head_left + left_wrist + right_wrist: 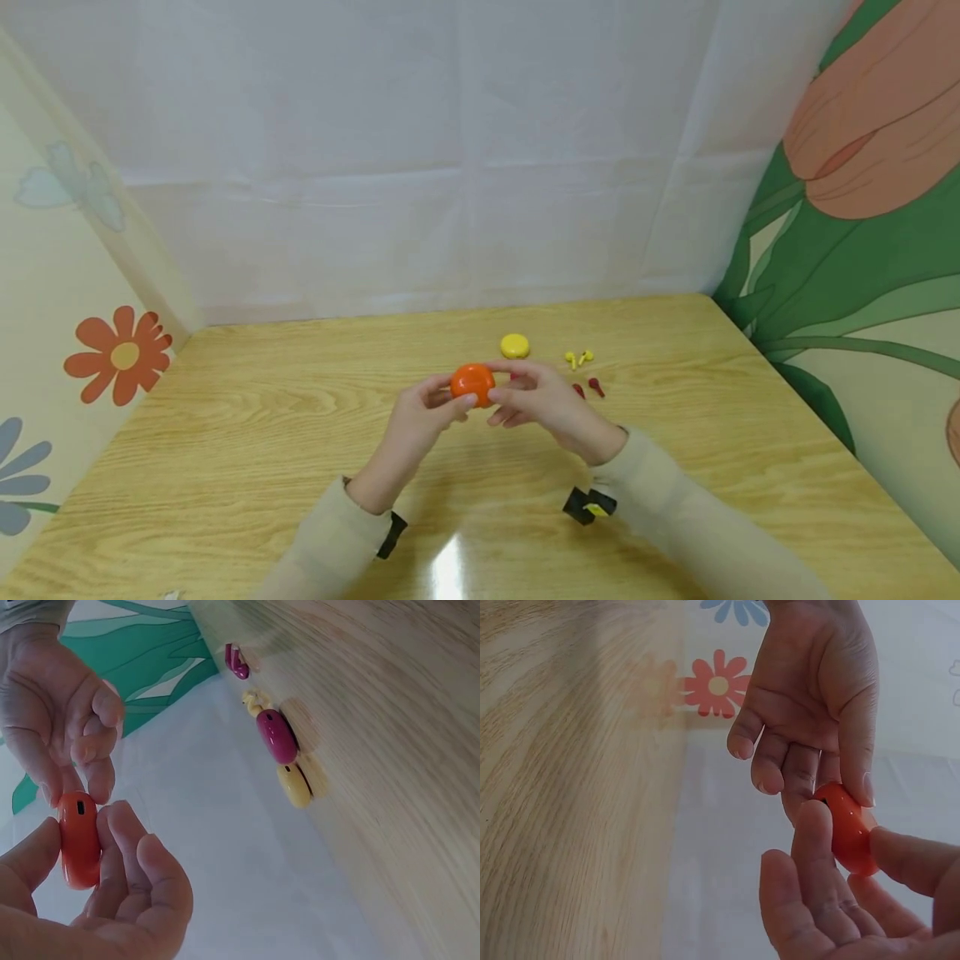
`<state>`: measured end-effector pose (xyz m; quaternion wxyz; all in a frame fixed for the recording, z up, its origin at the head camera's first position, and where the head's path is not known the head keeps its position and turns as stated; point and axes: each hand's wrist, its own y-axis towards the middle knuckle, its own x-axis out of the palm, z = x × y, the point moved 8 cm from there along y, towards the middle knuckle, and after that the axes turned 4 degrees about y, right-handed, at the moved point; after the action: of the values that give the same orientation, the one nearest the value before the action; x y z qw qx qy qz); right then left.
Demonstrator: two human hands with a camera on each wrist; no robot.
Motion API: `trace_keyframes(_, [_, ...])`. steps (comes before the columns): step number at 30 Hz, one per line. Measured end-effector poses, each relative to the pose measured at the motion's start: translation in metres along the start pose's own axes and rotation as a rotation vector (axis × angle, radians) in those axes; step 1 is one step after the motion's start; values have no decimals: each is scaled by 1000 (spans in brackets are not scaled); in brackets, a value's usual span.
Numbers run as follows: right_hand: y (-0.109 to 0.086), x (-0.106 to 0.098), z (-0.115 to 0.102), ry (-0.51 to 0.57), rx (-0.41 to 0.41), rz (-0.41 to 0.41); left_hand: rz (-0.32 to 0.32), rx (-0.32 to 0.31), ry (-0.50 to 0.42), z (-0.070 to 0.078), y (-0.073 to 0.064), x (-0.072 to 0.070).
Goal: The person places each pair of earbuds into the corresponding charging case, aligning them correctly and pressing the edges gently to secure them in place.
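Both hands hold a glossy orange earbud case point(472, 385) above the wooden table. My left hand point(411, 423) pinches its left side between thumb and fingers. On the other side, the thumb and fingers of my right hand point(551, 404) grip the case as well. A small dark port shows on the case's narrow edge point(81, 808) in the left wrist view. Beyond the hands lies a yellow earbud case point(515, 346). A magenta earbud case point(277, 736) sits beside it, mostly hidden behind the right hand in the head view.
Two yellow earbuds point(579, 359) lie right of the yellow case, with two magenta earbuds point(596, 387) nearer the person. The wooden table point(247, 442) meets a white sheet point(337, 242) at the back. Flower-printed panels point(840, 275) stand at both sides.
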<state>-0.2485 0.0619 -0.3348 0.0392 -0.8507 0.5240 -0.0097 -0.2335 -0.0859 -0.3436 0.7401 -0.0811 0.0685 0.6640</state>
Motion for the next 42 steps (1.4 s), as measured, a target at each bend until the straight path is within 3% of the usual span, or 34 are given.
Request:
trace_keyframes(15, [7, 10, 8, 5, 44, -23, -52, -87, 40, -11, -3, -17])
trace_keyframes(42, [26, 36, 24, 18, 114, 1, -159, -138, 99, -28, -2, -43])
